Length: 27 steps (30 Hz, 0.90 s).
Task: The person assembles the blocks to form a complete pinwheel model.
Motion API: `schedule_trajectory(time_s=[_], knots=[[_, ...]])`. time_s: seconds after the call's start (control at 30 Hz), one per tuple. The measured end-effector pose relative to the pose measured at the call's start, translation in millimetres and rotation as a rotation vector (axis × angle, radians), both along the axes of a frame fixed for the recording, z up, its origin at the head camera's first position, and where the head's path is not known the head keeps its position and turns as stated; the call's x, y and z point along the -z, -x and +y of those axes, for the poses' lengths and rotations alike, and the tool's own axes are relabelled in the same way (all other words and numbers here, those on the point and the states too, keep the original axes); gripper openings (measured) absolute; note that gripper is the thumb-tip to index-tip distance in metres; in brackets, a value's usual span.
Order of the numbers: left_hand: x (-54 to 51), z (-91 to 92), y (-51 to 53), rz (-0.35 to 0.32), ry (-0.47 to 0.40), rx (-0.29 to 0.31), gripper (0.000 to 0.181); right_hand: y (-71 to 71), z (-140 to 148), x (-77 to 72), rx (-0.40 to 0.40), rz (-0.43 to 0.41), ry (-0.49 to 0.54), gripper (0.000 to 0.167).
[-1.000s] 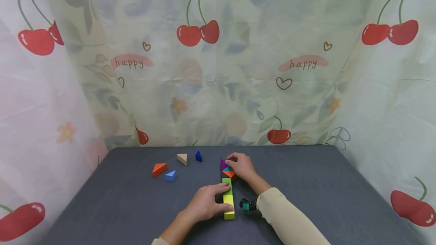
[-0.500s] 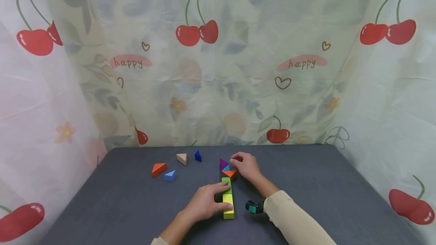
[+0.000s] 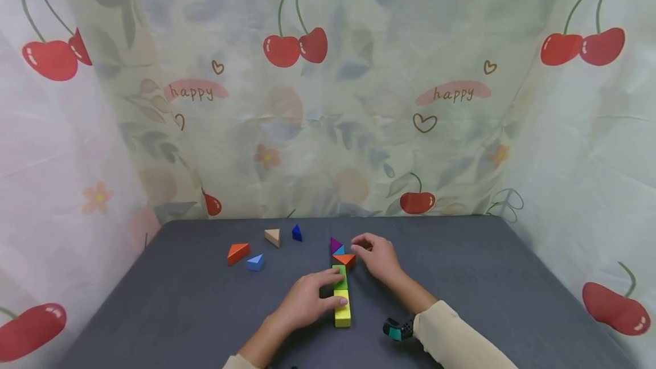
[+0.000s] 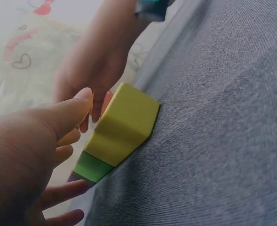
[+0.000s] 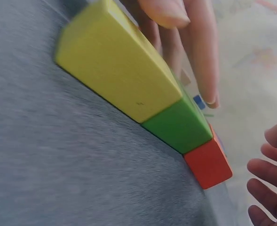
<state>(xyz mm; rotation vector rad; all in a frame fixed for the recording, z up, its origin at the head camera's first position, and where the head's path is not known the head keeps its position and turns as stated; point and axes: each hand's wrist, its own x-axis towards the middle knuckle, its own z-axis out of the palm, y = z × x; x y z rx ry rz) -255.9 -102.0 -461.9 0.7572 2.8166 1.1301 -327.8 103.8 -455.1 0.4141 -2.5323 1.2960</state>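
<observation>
A row of blocks runs away from me on the dark table: a yellow block (image 3: 342, 316), a green block (image 3: 341, 285), an orange triangular block (image 3: 345, 259), a small blue one (image 3: 339, 250) and a purple triangle (image 3: 335, 244). My left hand (image 3: 305, 302) hovers at the row's left, fingers spread over the green block and thumb above the yellow one. The left wrist view shows that thumb (image 4: 77, 107) off the yellow block. To the right of the orange block, my right hand (image 3: 380, 258) is raised, its fingers loosely bent around nothing.
Loose to the left lie an orange triangle (image 3: 238, 254), a light blue triangle (image 3: 255, 262), a beige triangle (image 3: 273, 237) and a dark blue triangle (image 3: 297, 233). A patterned curtain (image 3: 318, 175) surrounds the back and sides of the table (image 3: 195, 312).
My right hand has let go of the pieces at the row's far end and moved right and nearer to me. The left hand has shifted slightly left, its thumb drawing back over the yellow block.
</observation>
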Motion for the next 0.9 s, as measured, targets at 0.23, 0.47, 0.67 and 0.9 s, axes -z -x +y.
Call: schedule_trajectory(time_s=[0.23,0.47,0.67,0.9], knots=[[-3.2,-5.5,2.2,0.041,-0.034,-0.04,0.045,-21.9,4.8,4.2,-0.026,-0.038,0.02,0.016],[-8.9,-15.2,4.8,0.088,-0.075,-0.093,0.038,-42.4,7.1,11.4,-0.11,-0.093,-0.004,0.027],[-7.9,-27.0,13.9,0.143,-0.079,-0.174,0.036,-53.3,9.4,15.8,-0.211,-0.177,-0.058,0.044],[-2.5,-44.7,30.7,0.267,-0.059,-0.282,0.03,-63.2,10.6,20.3,-0.279,-0.198,-0.171,0.063]])
